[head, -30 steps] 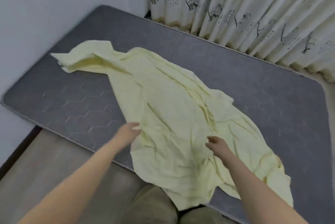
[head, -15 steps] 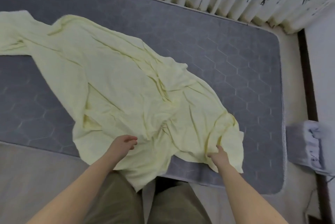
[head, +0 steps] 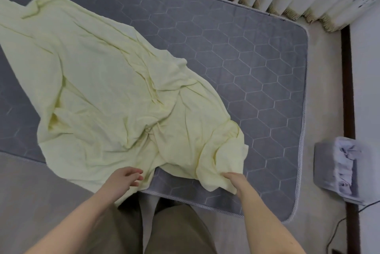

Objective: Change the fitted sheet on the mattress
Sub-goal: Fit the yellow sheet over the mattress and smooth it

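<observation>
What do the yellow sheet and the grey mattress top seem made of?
The yellow sheet: thin soft cloth, perhaps cotton, matte; it lies in fine creases. The mattress: grey quilted textile cover, matte; stitched hexagon lines, striped edge piping.

Both bare forearms reach forward. The left hand (head: 124, 178), fingers loosely curled, is over the near edge of the sheet (head: 98, 81). The right hand (head: 234, 179) grips that sheet's bunched right end.

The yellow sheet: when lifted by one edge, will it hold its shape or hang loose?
Probably it hangs loose: the yellow sheet lies in soft creases and bunches where the right hand grips it. It likely slides easily, since it drapes over the mattress edge unanchored.
</observation>
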Motion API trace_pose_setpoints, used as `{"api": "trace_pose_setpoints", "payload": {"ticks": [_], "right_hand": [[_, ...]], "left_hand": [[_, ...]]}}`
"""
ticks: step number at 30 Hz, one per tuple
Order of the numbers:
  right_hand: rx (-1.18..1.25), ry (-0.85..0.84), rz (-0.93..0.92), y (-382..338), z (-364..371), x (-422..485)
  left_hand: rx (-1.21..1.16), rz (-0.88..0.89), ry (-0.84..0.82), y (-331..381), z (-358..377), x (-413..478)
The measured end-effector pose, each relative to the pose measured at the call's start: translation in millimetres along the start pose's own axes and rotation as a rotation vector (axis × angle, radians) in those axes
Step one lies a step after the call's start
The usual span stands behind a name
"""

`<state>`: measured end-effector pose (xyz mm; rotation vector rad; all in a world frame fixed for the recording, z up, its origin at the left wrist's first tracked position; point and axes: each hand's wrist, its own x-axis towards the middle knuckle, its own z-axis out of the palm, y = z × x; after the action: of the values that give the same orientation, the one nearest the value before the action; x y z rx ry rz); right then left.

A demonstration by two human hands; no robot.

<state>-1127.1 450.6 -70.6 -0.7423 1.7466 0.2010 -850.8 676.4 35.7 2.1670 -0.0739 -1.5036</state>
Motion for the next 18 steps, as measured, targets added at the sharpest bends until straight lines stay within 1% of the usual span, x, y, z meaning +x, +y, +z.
{"api": "trace_pose_setpoints", "payload": {"ticks": [3, 4, 5, 8, 9, 11, 13, 14, 15, 16, 17, 18], "right_hand": [[0.120, 0.030, -0.060, -8.0, 0.4, -8.2], [0.143, 0.007, -0.074, -13.9, 4.8, -15.7], [0.177, -0.061, -0.069, -20.1, 12.2, -26.7], [0.277, -0.422, -0.028, -35.7, 46.3, -76.6], [0.277, -0.518, -0.027, -39.0, 58.4, -97.2], [0.295, -0.628, -0.071, -40.5, 78.2, -134.5], [0.282, -0.707, -0.169, -35.3, 92.4, -168.6], [0.239, -0.739, -0.210, -30.9, 97.2, -184.0], [0.177, -0.754, -0.238, -25.8, 100.7, -197.7], [0.120, -0.751, -0.265, -20.3, 103.0, -207.7], [0.092, -0.741, -0.294, -14.3, 104.3, -214.7], [0.096, -0.721, -0.321, -8.8, 104.2, -219.1]], "left_hand": [[-0.017, 0.005, 0.033, 11.4, 5.2, -8.3], [-0.026, 0.011, 0.041, 15.4, 7.1, -11.3], [-0.043, 0.017, 0.045, 19.2, 9.4, -14.0], [-0.107, 0.007, 0.022, 28.4, 20.1, -24.8], [-0.132, -0.028, 0.000, 30.2, 24.3, -28.3], [-0.214, -0.155, -0.093, 30.9, 31.3, -35.3], [-0.381, -0.292, -0.281, 28.2, 37.3, -39.7], [-0.519, -0.320, -0.363, 26.2, 40.0, -41.3], [-0.681, -0.322, -0.394, 25.8, 41.9, -43.6], [-0.841, -0.311, -0.383, 25.8, 42.0, -46.0], [-0.957, -0.283, -0.337, 26.3, 41.1, -47.6], [-1.022, -0.239, -0.282, 26.5, 39.6, -49.6]]}}
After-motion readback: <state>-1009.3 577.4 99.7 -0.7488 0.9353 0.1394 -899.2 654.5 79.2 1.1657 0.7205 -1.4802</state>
